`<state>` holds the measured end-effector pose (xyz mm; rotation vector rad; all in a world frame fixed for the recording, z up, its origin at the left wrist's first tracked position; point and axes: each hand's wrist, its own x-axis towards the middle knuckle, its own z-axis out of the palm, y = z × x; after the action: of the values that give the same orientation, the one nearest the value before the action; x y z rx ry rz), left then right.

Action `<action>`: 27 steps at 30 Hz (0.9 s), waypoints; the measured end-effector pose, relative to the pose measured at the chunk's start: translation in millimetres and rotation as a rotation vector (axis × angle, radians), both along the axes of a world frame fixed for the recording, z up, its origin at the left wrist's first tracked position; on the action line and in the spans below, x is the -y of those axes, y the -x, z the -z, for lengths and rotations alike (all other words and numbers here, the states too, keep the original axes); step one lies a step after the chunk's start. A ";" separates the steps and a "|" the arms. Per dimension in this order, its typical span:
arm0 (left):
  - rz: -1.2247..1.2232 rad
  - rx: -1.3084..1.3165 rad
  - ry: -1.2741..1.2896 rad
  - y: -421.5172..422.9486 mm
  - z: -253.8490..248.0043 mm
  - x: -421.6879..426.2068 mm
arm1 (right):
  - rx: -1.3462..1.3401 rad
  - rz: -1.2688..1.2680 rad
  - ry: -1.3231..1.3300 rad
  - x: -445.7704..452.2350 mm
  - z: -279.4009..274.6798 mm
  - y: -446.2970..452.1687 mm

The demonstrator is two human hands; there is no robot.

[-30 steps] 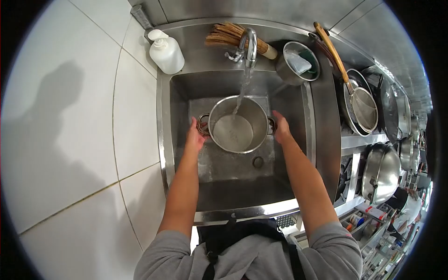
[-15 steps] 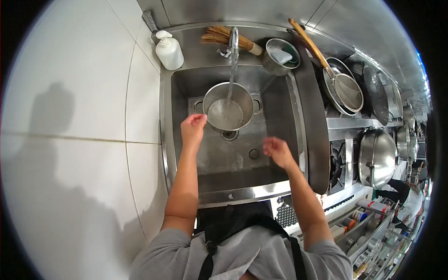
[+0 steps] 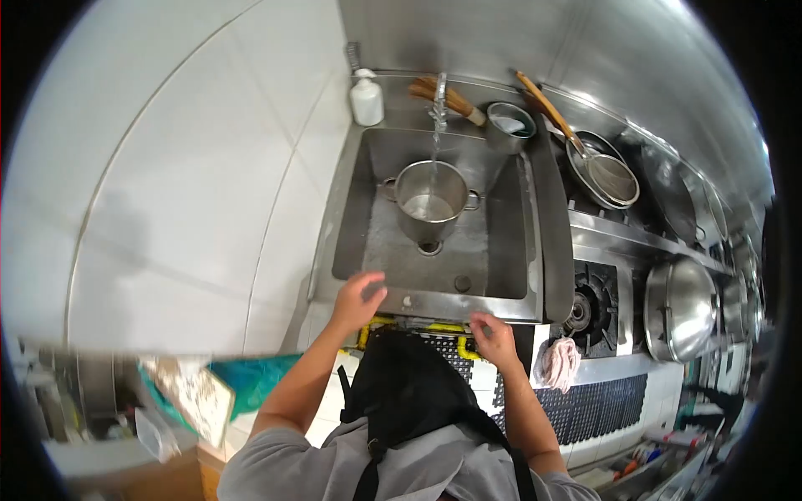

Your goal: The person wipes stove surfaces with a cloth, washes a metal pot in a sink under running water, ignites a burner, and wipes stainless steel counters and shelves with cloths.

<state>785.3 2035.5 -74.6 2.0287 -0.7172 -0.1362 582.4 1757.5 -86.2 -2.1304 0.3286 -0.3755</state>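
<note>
In the head view, your left hand [image 3: 361, 302] is at the near edge of the sink [image 3: 401, 271], its thumb and curved fingers apart. Your right hand [image 3: 494, 337] is just this side of the same edge, fingers loosely bent, with a small gap between them and the thumb. The pot [image 3: 428, 230] stands upright in the sink, ahead of your hands and well apart from both, its two handles pointing out to the sides. Water [image 3: 436, 140] runs from the faucet [image 3: 440, 93] into it, and some lies in the bottom. Between the pot and your hands you have the drain [image 3: 429, 249] and, nearer your right hand, a dark round disc [image 3: 462, 284] on the sink floor. Beyond the pot, on the back ledge, are a white bottle [image 3: 367, 100] on your left-hand side, a brush [image 3: 461, 103] lying behind the faucet, and a metal tub [image 3: 506, 138] with a pale item in it on your right-hand side. Right of your right hand you have a pink cloth [image 3: 561, 364] and a burner [image 3: 578, 311]; farther ahead on that side, a strainer [image 3: 612, 177] rests on a pan [image 3: 585, 181].
</note>
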 end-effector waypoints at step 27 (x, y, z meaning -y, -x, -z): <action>-0.817 0.401 0.468 118.4 -241.9 -418.7 | -0.843 -0.267 0.244 9.3 112.2 95.2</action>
<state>666.9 2454.1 167.3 1.7467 -0.0819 0.8496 487.2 1748.2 -198.4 -2.4437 0.4758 0.6950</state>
